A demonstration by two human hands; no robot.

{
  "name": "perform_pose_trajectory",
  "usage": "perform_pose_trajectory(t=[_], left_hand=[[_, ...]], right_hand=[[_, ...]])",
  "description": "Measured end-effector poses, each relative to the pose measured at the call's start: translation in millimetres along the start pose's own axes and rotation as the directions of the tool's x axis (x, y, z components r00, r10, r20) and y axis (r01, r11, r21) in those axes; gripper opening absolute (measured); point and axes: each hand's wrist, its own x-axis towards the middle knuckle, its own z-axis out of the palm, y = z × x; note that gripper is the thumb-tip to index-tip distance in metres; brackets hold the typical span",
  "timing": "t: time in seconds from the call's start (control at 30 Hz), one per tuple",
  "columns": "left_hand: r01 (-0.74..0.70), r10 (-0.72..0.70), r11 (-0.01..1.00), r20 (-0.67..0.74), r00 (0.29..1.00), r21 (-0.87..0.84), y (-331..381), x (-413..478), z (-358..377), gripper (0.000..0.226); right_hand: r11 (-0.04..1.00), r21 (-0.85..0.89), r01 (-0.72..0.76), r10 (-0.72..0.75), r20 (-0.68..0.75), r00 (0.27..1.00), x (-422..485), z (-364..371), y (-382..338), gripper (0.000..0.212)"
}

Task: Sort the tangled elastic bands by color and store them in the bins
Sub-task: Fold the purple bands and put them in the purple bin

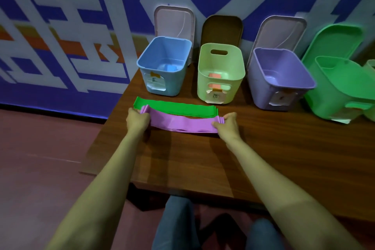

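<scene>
Clearly the purple band point(183, 125), lying on the table point(263, 148) just near of the green band point(178, 108), is soft, light and floppy; left hand point(138, 121) and right hand point(228, 125) pinch its ends, the sensible holds.

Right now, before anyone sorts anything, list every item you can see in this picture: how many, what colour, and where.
purple band: one, purple, held between both hands
green bands: flat stack, count unclear, green, on the table just behind the purple band
blue bin: one, blue, back left, blue item inside
basket: one, pale green, middle, salmon item inside
purple bin: one, purple, right of the basket
green bin: one, green, far right
lids: four, two pale pink, brown, green, upright behind the containers
table: one, dark wood
left hand: fingers grip the band's left end
right hand: fingers grip its right end
</scene>
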Motion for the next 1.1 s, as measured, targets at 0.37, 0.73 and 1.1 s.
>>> perform_pose_trajectory(t=[0.37, 0.73, 1.1], left_hand=[[0.200, -0.080, 0.962, 0.506, 0.859, -0.187, 4, -99, 70, 0.052], [0.153, -0.063, 0.977, 0.486, 0.872, -0.149, -6, -111, 85, 0.041], [0.179, -0.004, 0.912, 0.429, 0.903, -0.368, 17, -128, 87, 0.037]], right_hand=[[0.994, -0.073, -0.079, 0.062, -0.205, 0.977, 0, -123, 98, 0.040], [0.765, -0.594, 0.250, -0.459, -0.229, 0.859, -20, -106, 107, 0.024], [0.568, -0.467, 0.677, -0.657, 0.237, 0.715, -26, -69, 113, 0.013]])
